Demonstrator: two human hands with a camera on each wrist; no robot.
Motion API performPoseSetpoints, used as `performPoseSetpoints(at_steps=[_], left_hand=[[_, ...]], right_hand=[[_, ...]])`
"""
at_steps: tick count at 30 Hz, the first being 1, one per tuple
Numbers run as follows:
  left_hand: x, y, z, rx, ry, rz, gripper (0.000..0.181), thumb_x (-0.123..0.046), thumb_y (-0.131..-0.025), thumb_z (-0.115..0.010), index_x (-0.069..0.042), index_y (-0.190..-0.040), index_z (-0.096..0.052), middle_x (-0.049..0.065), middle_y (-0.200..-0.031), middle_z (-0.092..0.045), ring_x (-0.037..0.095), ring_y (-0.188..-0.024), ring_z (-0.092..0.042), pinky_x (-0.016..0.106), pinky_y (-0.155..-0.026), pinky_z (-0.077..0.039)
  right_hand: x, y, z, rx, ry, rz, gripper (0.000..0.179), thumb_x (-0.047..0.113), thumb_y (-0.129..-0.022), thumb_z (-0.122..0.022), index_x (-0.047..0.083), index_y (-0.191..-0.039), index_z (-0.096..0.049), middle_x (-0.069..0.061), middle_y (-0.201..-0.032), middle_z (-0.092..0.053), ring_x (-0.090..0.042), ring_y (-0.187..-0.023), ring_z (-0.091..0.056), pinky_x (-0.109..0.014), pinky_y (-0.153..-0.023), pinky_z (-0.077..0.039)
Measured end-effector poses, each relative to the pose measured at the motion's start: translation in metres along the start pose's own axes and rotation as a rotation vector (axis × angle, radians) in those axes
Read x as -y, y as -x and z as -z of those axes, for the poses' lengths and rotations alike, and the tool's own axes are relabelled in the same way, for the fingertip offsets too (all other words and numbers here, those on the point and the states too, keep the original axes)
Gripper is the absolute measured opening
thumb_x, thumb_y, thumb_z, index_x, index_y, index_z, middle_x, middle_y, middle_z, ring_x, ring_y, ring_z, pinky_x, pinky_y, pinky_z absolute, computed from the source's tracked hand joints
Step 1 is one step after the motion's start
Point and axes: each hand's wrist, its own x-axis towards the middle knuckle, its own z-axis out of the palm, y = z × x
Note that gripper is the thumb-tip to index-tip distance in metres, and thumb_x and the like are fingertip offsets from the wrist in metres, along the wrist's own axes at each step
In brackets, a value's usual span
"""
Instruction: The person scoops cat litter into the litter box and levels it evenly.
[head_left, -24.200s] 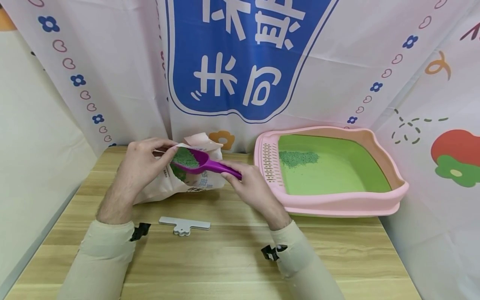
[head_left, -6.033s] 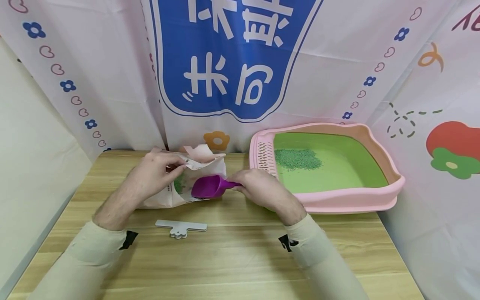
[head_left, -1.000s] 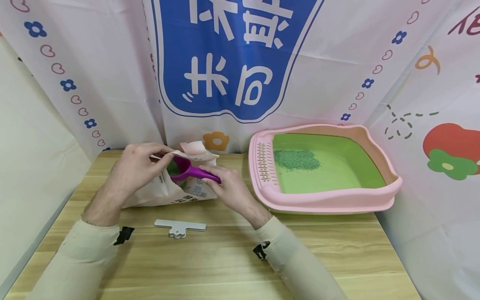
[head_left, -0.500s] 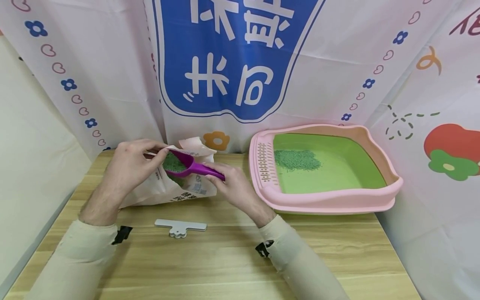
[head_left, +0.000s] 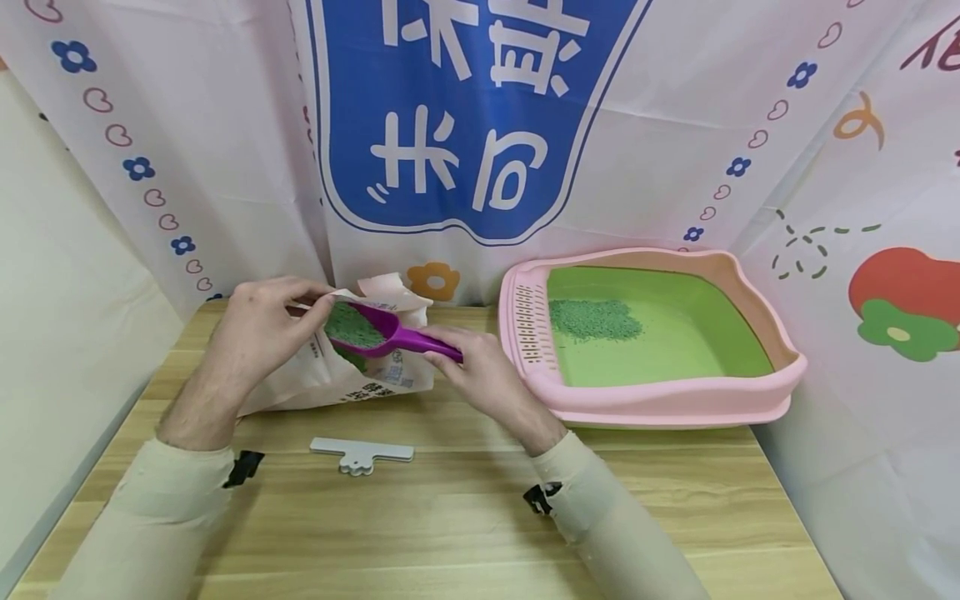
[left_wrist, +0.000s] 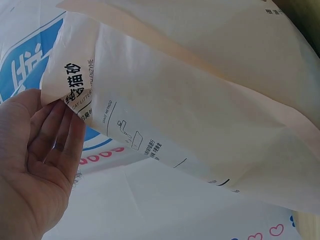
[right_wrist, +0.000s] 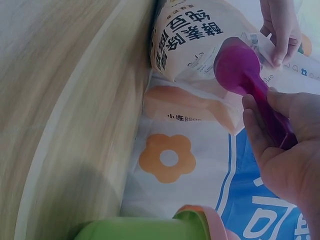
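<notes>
My left hand pinches the upper edge of a pale cat litter bag, holding its torn mouth apart. In the left wrist view, thumb and fingers grip the printed corner of the bag. My right hand grips the handle of a purple scoop, whose bowl lies at the bag's mouth, heaped with green litter. The right wrist view shows the underside of the scoop in front of the bag, with my fingers curled round the handle.
A pink-rimmed green litter tray stands at the right; a patch of green litter lies inside near its slotted side. A white bag clip lies on the wooden table before the bag. A printed cloth hangs behind.
Over the last second the scoop has come up out of the bag, loaded, and shifted slightly right. Six seconds ago it looked empty. The patch in the tray has grown since the first frame.
</notes>
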Motion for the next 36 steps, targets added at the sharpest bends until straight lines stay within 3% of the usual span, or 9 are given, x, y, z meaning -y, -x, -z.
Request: performPoseSetpoints(at_steps=[13, 18, 21, 25, 31, 36], left_hand=[[0.002, 0.0, 0.001, 0.002, 0.008, 0.003, 0.018, -0.02, -0.113, -0.08, -0.007, -0.119, -0.091, 0.016, -0.113, -0.09, 0.033, -0.094, -0.087, 0.011, -0.078, -0.054], [0.004, -0.001, 0.002, 0.013, 0.021, 0.013, 0.019, -0.021, -0.112, -0.081, -0.006, -0.121, -0.09, 0.019, -0.116, -0.089, 0.036, -0.095, -0.086, 0.006, -0.077, -0.052], [0.004, -0.001, 0.001, 0.009, 0.022, 0.009, 0.019, -0.02, -0.112, -0.082, -0.006, -0.121, -0.09, 0.019, -0.117, -0.09, 0.036, -0.096, -0.087, 0.006, -0.078, -0.052], [0.005, -0.002, 0.0, -0.002, 0.026, -0.002, 0.018, -0.019, -0.112, -0.081, -0.007, -0.121, -0.091, 0.017, -0.117, -0.09, 0.035, -0.096, -0.088, 0.0, -0.08, -0.048], [0.006, -0.002, 0.001, -0.009, 0.044, -0.004, 0.018, -0.018, -0.112, -0.081, -0.005, -0.121, -0.09, 0.02, -0.117, -0.09, 0.038, -0.096, -0.087, -0.006, -0.079, -0.043], [0.005, -0.001, 0.001, -0.023, 0.048, -0.01, 0.016, -0.016, -0.112, -0.081, -0.005, -0.118, -0.091, 0.018, -0.114, -0.09, 0.035, -0.093, -0.087, -0.009, -0.08, -0.039]], right_hand=[[-0.004, 0.01, 0.014, 0.024, 0.011, -0.05, 0.044, 0.021, -0.115, -0.077, 0.014, -0.159, -0.074, -0.015, -0.148, -0.083, -0.014, -0.086, -0.075, -0.023, -0.07, -0.061], [-0.004, 0.013, 0.02, 0.031, 0.01, -0.074, 0.044, 0.021, -0.115, -0.077, 0.015, -0.159, -0.074, -0.014, -0.148, -0.083, -0.017, -0.093, -0.078, -0.026, -0.077, -0.065], [-0.005, 0.015, 0.023, 0.028, 0.014, -0.068, 0.044, 0.021, -0.115, -0.077, 0.014, -0.159, -0.074, -0.013, -0.148, -0.083, -0.02, -0.104, -0.083, -0.031, -0.088, -0.07], [-0.007, 0.018, 0.027, 0.032, 0.018, -0.059, 0.043, 0.019, -0.115, -0.077, 0.013, -0.157, -0.075, -0.013, -0.148, -0.084, -0.019, -0.103, -0.083, -0.03, -0.089, -0.07], [-0.008, 0.021, 0.036, 0.041, 0.025, -0.057, 0.041, 0.019, -0.115, -0.077, 0.014, -0.155, -0.076, -0.013, -0.146, -0.084, -0.015, -0.091, -0.078, -0.026, -0.079, -0.067], [-0.009, 0.024, 0.043, 0.023, 0.042, -0.036, 0.041, 0.019, -0.114, -0.078, 0.013, -0.154, -0.077, -0.013, -0.146, -0.084, -0.021, -0.105, -0.084, -0.034, -0.09, -0.071]])
